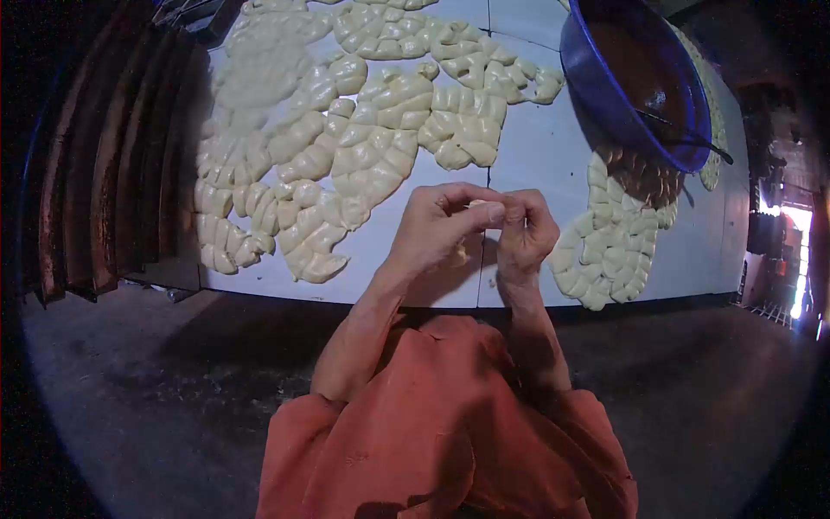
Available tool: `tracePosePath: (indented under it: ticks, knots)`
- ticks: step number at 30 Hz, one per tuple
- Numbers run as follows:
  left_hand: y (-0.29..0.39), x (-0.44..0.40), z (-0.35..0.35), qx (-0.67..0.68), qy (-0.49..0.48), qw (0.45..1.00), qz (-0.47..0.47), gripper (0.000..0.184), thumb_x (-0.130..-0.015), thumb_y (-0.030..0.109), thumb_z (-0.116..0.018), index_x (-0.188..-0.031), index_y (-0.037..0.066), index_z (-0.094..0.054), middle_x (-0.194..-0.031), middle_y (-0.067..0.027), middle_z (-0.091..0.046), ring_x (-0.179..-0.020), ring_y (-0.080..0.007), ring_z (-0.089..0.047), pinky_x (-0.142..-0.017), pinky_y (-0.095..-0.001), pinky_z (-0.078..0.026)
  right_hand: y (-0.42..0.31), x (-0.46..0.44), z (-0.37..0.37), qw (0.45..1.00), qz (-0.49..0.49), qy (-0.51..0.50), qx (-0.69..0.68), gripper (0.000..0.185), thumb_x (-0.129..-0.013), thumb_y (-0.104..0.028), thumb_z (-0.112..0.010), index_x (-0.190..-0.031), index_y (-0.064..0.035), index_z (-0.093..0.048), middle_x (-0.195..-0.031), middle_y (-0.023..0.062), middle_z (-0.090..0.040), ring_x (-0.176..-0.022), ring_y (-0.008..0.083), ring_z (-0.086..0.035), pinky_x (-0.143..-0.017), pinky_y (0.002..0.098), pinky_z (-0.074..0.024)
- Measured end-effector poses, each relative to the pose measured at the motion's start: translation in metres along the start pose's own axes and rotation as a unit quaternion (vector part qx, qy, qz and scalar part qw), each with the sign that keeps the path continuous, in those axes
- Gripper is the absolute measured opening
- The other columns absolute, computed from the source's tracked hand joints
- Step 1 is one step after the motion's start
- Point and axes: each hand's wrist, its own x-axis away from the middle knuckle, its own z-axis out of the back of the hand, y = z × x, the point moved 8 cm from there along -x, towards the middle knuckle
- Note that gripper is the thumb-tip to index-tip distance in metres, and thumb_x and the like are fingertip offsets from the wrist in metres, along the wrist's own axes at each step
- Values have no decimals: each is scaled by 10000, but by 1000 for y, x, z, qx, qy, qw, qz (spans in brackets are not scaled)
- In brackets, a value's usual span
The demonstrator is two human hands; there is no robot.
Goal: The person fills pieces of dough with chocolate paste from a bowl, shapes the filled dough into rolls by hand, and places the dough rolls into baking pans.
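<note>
Both hands meet above the front edge of the white table (536,138). My left hand (437,227) has its fingers curled, with thumb and forefinger pinched on a small piece of pale dough (462,255) that shows partly below the fingers. My right hand (526,232) is closed too, its fingertips touching the left thumb at the same spot; what lies between them is mostly hidden. Glossy, pale slabs of segmented dough (376,156) lie behind and to the left of the hands. More dough pieces (609,251) rest to the right.
A blue basin (577,65) with dark contents and a dark-handled utensil (692,137) stands at the back right. Rusty metal trays (108,164) stand in a row at the left. The table's front edge runs just below the hands.
</note>
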Motion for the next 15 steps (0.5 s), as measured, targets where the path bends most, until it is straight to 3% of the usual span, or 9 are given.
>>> tracePosePath:
  ticks: [1, 2, 5, 6, 9, 10, 11, 13, 15]
  knots:
    - [-6, -1, 5, 22, 34, 998, 41, 308, -923, 208, -732, -1158, 11, -711, -842, -28, -715, -731, -53, -644, -583, -193, -491, -1, -1, 4, 1000, -1, -1, 0, 210, -978, -217, -660, -1028, -14, -640, -907, 114, -657, -806, 212, -637, -698, 326, -510]
    - [-18, -6, 10, 19, 46, 999, -1, 267, -935, 222, -721, -1083, 1, -730, -880, -52, -725, -766, -73, -648, -657, -216, -517, -1, -1, 5, 1000, -9, -21, -20, 209, -975, -209, -660, -1057, -18, -652, -955, 119, -667, -828, 217, -647, -698, 329, -519]
    - [-29, 2, 11, 73, 43, 994, 63, 281, -957, 220, -691, -1093, -24, -723, -945, -69, -734, -822, -96, -656, -738, -244, -531, -32, 0, 10, 998, -4, -59, -26, 209, -951, -151, -671, -1118, -26, -672, -1079, 129, -679, -899, 229, -671, -730, 325, -550]
    - [-32, 3, 12, -4, 19, 998, 59, 327, -979, 226, -659, -1195, -19, -683, -988, -78, -736, -856, -120, -672, -769, -263, -538, -36, 7, 11, 992, 14, -122, -7, 222, -933, -121, -681, -1131, -22, -670, -1098, 132, -676, -926, 233, -673, -763, 317, -555]
    - [-20, 16, 10, -115, 69, 991, -4, 459, -968, 326, -662, -1289, -1, -629, -827, -99, -740, -667, -171, -666, -646, -305, -525, -20, 21, 28, 977, -25, -209, 17, 258, -899, -45, -701, -1151, -5, -662, -1133, 121, -669, -981, 208, -668, -838, 289, -555]
    - [-11, 22, 12, -172, 75, 981, -43, 586, -905, 361, -712, -1352, 13, -564, -958, -145, -725, -811, -291, -692, -742, -378, -529, 0, 25, 36, 969, -143, -198, -28, 269, -903, -33, -697, -1165, -4, -650, -1130, 106, -671, -982, 175, -649, -845, 285, -542]
    - [-11, 25, 19, -171, 73, 982, -43, 586, -905, 361, -712, -1352, 13, -564, -958, -145, -725, -811, -291, -692, -742, -378, -529, 18, 33, 40, 946, -257, -183, -74, 280, -906, -22, -694, -1179, -4, -637, -1126, 92, -673, -983, 142, -631, -853, 282, -528]
    - [11, 39, 14, -491, 35, 843, -217, 633, -835, 293, -772, -1367, 41, -539, -1226, -198, -646, -1082, -339, -650, -917, -411, -507, 31, 39, 40, 933, -289, -152, -152, 265, -926, -50, -692, -1182, -11, -636, -1076, 59, -673, -949, 104, -621, -840, 259, -530]
    - [-3, 41, 14, -510, 4, 837, -197, 695, -741, 315, -812, -1330, 54, -551, -1255, -179, -599, -1148, -373, -579, -970, -465, -448, 53, 55, 28, 910, -324, -233, -114, 271, -936, -89, -675, -1194, -13, -637, -991, 64, -700, -884, 111, -633, -794, 268, -534]
